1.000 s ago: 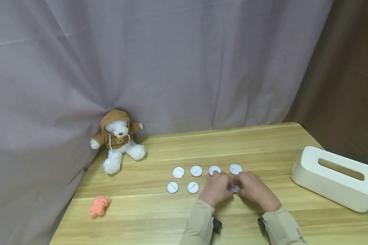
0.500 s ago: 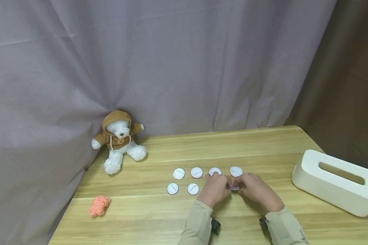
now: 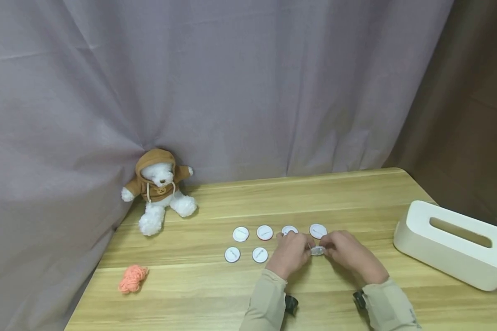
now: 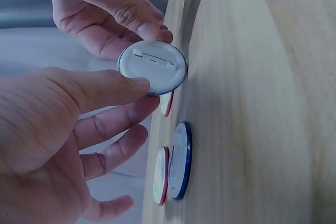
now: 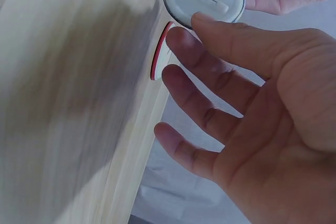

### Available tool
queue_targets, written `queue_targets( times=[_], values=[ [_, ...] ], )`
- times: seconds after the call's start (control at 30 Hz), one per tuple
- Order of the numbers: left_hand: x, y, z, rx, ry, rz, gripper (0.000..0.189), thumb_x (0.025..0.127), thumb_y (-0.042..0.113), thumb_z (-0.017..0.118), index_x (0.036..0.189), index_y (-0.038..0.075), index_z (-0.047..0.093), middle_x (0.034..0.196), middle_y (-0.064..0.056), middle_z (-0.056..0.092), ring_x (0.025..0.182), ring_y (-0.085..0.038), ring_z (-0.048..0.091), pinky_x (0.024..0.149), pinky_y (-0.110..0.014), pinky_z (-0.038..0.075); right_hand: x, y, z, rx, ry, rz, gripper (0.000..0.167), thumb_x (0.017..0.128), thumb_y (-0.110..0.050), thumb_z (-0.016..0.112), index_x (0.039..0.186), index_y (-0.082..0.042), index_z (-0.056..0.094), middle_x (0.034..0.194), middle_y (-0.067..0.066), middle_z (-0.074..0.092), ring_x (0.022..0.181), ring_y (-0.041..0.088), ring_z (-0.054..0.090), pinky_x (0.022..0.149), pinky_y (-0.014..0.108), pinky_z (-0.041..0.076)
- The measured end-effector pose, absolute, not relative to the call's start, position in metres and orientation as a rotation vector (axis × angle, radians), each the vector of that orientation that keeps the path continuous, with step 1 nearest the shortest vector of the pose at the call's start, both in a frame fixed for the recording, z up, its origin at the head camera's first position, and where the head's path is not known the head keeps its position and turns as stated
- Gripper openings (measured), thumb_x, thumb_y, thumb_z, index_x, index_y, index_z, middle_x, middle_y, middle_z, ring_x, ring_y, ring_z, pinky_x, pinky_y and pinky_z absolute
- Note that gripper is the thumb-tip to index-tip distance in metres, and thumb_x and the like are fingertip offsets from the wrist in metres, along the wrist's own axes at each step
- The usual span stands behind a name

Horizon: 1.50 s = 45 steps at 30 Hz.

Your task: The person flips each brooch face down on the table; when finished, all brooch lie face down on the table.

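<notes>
A round pin badge (image 3: 317, 251) is held between both hands just over the table, its white back and safety pin showing in the left wrist view. My left hand (image 3: 291, 253) pinches one edge, thumb on the back and index finger behind. On the opposite edge, my right hand (image 3: 349, 255) has its thumb and index finger, the other fingers spread loosely in the right wrist view. Beyond the hands lie a badge (image 3: 318, 231) and another badge (image 3: 290, 229), partly covered by the left fingers. In the left wrist view a blue-rimmed badge (image 4: 181, 161) lies below the left fingers.
More white-backed badges lie left of the hands, among them a red-rimmed badge (image 3: 265, 232) and a front-row badge (image 3: 232, 254). A plush bear (image 3: 159, 188) sits at the back left, orange yarn (image 3: 133, 278) in front. A cream slotted box (image 3: 455, 243) stands at right.
The badge between my hands has been turned over: its purple patterned face showed earlier, and now its white back does. The right hand has shifted slightly right; the other badges stay put.
</notes>
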State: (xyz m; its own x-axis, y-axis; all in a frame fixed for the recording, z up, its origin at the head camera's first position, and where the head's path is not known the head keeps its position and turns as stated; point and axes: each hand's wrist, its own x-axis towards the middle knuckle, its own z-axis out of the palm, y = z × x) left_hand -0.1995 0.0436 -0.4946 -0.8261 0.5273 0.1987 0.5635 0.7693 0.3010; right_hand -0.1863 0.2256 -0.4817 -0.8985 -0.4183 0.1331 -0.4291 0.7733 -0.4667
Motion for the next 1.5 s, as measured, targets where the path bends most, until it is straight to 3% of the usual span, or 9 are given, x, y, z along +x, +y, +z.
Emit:
queue_targets(
  times=[0.33, 0.6, 0.83, 1.03, 1.33, 1.5],
  values=[
    [-0.201, 0.045, -0.493, -0.877, -2.859, -0.569, 0.011, 0.083, 0.014, 0.078, 0.084, 0.026, 0.079, 0.076, 0.017, 0.070, 0.071, -0.005, 0.054, 0.081, -0.039, 0.041, -0.187, 0.226, -0.480, 0.715, -2.955, 0.796, 0.019, 0.078, 0.005, 0.072, 0.074, -0.014, 0.070, 0.073, -0.008, 0.063, 0.069, 0.010, 0.051, 0.065, 0.036, 0.047],
    [-0.202, 0.046, -0.494, -0.870, -2.867, -0.577, 0.016, 0.082, 0.012, 0.078, 0.069, 0.020, 0.073, 0.096, 0.017, 0.072, 0.084, -0.007, 0.063, 0.083, -0.038, 0.041, -0.186, 0.226, -0.480, 0.702, -2.981, 0.845, 0.018, 0.076, 0.006, 0.070, 0.079, -0.012, 0.070, 0.071, -0.007, 0.060, 0.066, 0.009, 0.047, 0.062, 0.031, 0.043],
    [-0.198, 0.052, -0.496, -0.862, -2.852, -0.555, 0.014, 0.081, 0.009, 0.077, 0.089, 0.019, 0.070, 0.085, 0.014, 0.070, 0.075, -0.007, 0.062, 0.080, -0.039, 0.041, -0.182, 0.227, -0.484, 0.710, -2.954, 0.864, 0.024, 0.071, 0.008, 0.068, 0.083, -0.010, 0.061, 0.066, -0.010, 0.047, 0.061, 0.007, 0.041, 0.057, 0.028, 0.038],
    [-0.197, 0.057, -0.498, -0.842, -2.842, -0.509, 0.018, 0.077, 0.009, 0.078, 0.084, 0.021, 0.067, 0.071, 0.012, 0.064, 0.071, -0.008, 0.060, 0.079, -0.043, 0.043, -0.181, 0.228, -0.486, 0.697, -2.954, 0.888, 0.031, 0.066, 0.007, 0.075, 0.087, -0.009, 0.058, 0.067, -0.008, 0.048, 0.061, 0.006, 0.042, 0.056, 0.028, 0.039],
    [-0.196, 0.063, -0.500, -0.823, -2.918, -0.460, 0.022, 0.071, 0.009, 0.081, 0.085, 0.024, 0.073, 0.078, 0.010, 0.066, 0.082, -0.012, 0.062, 0.082, -0.047, 0.044, -0.181, 0.227, -0.486, 0.638, -3.002, 0.864, 0.032, 0.062, 0.004, 0.081, 0.084, -0.009, 0.061, 0.068, -0.007, 0.053, 0.063, 0.009, 0.045, 0.058, 0.029, 0.041],
    [-0.195, 0.064, -0.503, -0.821, -2.899, -0.453, 0.019, 0.070, 0.009, 0.081, 0.082, 0.022, 0.074, 0.079, 0.007, 0.067, 0.086, -0.015, 0.064, 0.087, -0.056, 0.046, -0.182, 0.225, -0.486, 0.620, -3.022, 0.855, 0.027, 0.063, 0.004, 0.080, 0.081, -0.009, 0.064, 0.069, -0.006, 0.053, 0.065, 0.010, 0.046, 0.060, 0.030, 0.041]
  ],
)
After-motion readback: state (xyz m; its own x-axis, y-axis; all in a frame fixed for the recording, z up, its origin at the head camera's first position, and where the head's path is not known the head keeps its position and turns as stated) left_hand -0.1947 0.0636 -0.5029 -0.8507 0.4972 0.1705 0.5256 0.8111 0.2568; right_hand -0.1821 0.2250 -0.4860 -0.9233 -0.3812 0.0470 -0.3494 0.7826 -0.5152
